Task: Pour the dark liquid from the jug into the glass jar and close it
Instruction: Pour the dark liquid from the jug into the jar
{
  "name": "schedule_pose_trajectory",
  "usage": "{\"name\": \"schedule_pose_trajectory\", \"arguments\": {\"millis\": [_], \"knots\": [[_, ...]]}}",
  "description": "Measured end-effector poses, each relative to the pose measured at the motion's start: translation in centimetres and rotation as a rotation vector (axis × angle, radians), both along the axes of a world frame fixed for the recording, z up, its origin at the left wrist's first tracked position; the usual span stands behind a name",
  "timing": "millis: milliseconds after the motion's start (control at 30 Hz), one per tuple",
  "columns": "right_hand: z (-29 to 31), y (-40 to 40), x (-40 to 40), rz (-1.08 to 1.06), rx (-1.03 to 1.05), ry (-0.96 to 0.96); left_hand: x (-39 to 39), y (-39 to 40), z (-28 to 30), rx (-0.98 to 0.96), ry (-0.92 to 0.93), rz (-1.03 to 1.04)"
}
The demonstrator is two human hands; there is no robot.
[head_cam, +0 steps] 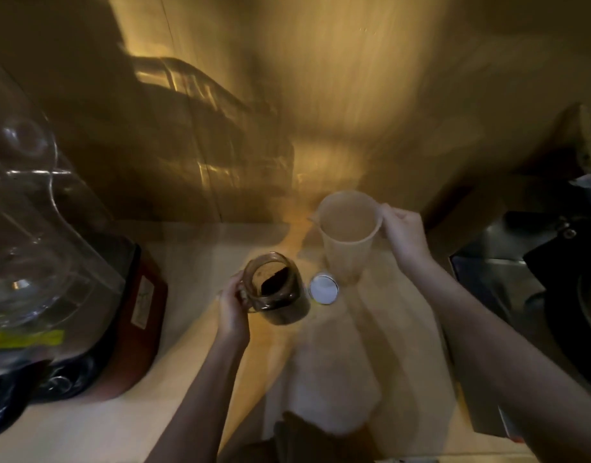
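Both forearms reach forward from the bottom of the frame over a pale counter (87,426), under dim amber light and with some blur. The left hand (233,307) is curled around the left side of the jar (276,289), thumb and fingers closed on the glass near its handle; the jar stands on the counter, its mouth open, with dark liquid in the lower part and a dark patch showing inside. The right hand (404,235) is bent at the wrist and closed on the right rim or handle of the jug (349,233), a translucent pale plastic one held upright, spout to the left, its inside looking empty. Whether the jug's base touches the counter cannot be told. The lid (324,289), round with a white inner face, lies flat on the counter between jar and jug, just beside the jar. A white cloth (327,379) lies beneath and in front of them. At left stands a red-based blender (130,312) with a label too blurred to read, and a yellow sticker whose writing is not legible either.
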State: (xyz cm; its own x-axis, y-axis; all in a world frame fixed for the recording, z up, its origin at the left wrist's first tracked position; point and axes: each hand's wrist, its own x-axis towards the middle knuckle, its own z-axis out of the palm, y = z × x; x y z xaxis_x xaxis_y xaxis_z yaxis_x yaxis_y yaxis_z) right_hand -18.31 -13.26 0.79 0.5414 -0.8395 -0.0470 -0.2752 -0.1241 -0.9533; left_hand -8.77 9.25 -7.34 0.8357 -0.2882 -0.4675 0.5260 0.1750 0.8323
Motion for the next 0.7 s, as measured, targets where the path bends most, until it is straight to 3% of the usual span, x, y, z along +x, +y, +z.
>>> {"name": "schedule_pose_trajectory", "arguments": {"millis": [67,167,267,333,700], "knots": [[-1.8,0.1,0.3,-0.048,0.053,0.026,0.0,-0.3,-0.8,-0.02,0.023,0.053],[-4.0,0.4,1.2,-0.07,0.114,0.032,-0.3,-1.3,-1.0,0.083,-0.082,-0.031],[-6.1,0.2,2.7,-0.117,0.193,0.06,0.0,-2.2,-1.7,0.163,-0.096,0.026],[-7.3,0.1,3.6,-0.152,0.216,0.087,0.2,-2.7,-1.9,0.211,-0.117,-0.058],[-11.8,1.4,7.4,-0.032,0.19,0.116,-0.2,-3.2,-5.1,0.285,-0.067,-0.103]]}}
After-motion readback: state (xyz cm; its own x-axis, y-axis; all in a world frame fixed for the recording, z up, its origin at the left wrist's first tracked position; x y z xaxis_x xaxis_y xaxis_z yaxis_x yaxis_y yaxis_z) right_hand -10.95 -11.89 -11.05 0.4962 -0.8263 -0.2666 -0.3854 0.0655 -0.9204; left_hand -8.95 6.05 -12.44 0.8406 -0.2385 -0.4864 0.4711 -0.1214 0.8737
